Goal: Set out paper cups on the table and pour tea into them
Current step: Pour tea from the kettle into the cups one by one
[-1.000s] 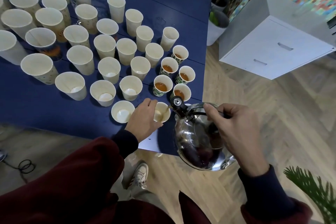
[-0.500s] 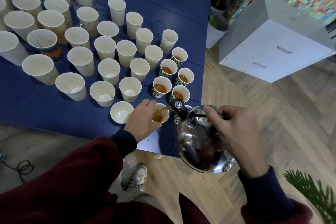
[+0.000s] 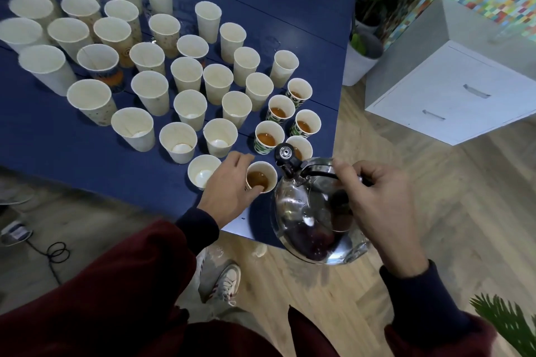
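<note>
Several white paper cups stand in rows on the blue table (image 3: pixel 58 153). Several small patterned cups near the table's right edge hold amber tea, such as one (image 3: pixel 268 136). My left hand (image 3: pixel 229 188) grips a small cup (image 3: pixel 261 178) with tea in it near the front edge. My right hand (image 3: pixel 380 206) holds the handle of a shiny steel kettle (image 3: pixel 313 220), which hangs just right of that cup. Its spout (image 3: pixel 284 153) points up and away from the cup, and no stream shows.
An empty cup (image 3: pixel 203 172) stands just left of my left hand. A white drawer cabinet (image 3: pixel 452 95) and a potted plant (image 3: pixel 359 61) stand right of the table on the wooden floor. A cable (image 3: pixel 55 253) lies on the floor at left.
The kettle has tipped back and its spout has lifted away from the held cup. The tea stream has stopped, and the cup holds more tea than before.
</note>
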Available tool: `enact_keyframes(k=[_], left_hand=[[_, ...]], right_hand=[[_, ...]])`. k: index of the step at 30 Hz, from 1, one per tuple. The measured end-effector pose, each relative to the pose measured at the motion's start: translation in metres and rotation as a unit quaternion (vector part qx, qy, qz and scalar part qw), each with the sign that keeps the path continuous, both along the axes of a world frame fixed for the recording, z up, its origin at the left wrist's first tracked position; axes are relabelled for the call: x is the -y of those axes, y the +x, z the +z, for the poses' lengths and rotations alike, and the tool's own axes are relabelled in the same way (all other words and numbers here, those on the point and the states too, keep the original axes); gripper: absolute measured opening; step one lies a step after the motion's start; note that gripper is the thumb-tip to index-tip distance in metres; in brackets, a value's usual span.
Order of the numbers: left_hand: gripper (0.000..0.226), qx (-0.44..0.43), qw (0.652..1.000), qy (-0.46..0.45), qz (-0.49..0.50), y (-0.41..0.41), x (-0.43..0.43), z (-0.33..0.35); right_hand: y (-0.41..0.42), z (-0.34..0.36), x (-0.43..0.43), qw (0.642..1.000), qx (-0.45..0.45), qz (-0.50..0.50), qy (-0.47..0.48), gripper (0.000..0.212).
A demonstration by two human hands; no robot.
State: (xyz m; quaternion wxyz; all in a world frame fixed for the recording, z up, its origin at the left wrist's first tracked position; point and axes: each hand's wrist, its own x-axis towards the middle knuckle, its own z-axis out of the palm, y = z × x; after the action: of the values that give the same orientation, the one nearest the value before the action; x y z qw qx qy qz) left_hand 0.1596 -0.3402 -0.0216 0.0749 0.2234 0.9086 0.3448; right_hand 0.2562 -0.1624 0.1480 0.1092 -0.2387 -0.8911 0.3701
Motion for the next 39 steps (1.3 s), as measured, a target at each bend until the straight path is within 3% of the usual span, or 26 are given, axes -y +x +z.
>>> enact_keyframes(k=[5,10,14,17,24,31,39], left_hand=[[0.047,-0.107,0.985,-0.023,0.135,0.001,0.030,0.004],[0.071,-0.053,0.967,-0.090,0.233,0.013,0.066,-0.003],[0.082,0.020,0.976,-0.088,0.197,0.015,0.082,-0.016],[0.078,0.057,0.984,-0.057,0.162,0.009,0.084,-0.020],[0.052,0.039,0.995,-0.005,0.095,-0.006,0.084,-0.021],[0.071,0.042,0.998,0.003,0.047,-0.014,0.085,-0.023],[0.065,0.026,0.999,0.001,0.029,-0.021,0.086,-0.023]], right_hand=[[-0.007,0.002,0.006,0.999,-0.022,0.036,-0.021,0.050],[-0.014,0.008,0.020,0.996,-0.041,0.081,0.001,0.045],[-0.021,0.009,0.034,0.994,-0.025,0.101,0.013,0.045],[-0.027,0.003,0.043,0.995,-0.009,0.099,0.004,0.048],[-0.037,-0.009,0.065,0.996,0.024,0.078,0.038,0.050],[-0.038,-0.011,0.075,0.996,0.053,0.047,0.058,0.046],[-0.036,-0.008,0.078,0.993,0.061,0.016,0.095,0.044]])
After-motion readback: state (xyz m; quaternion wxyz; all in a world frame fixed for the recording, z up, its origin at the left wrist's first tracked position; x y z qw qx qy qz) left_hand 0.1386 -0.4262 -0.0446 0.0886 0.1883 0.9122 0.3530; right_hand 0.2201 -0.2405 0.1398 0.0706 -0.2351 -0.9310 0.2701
